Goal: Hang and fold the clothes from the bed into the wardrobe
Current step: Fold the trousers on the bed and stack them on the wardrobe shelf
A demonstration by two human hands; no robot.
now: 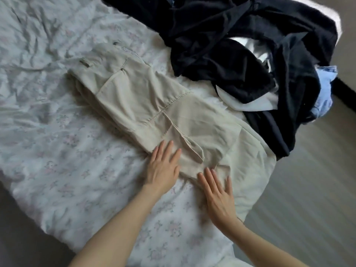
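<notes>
Grey striped floor (308, 199) right of mattress; dark strip, perhaps skirting (344, 89), along far edge.

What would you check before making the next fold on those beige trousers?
1. Beige trousers lying flat on the bed: ok.
2. Left hand flat on the near end: ok.
3. Right hand flat on the fabric: ok.
4. Near end smooth: not ok, wrinkled by the fingers.
5. Dark clothes pile clear of the trousers: cannot tell, the edges look close.
6. Wardrobe space ready: cannot tell, out of view.
</notes>
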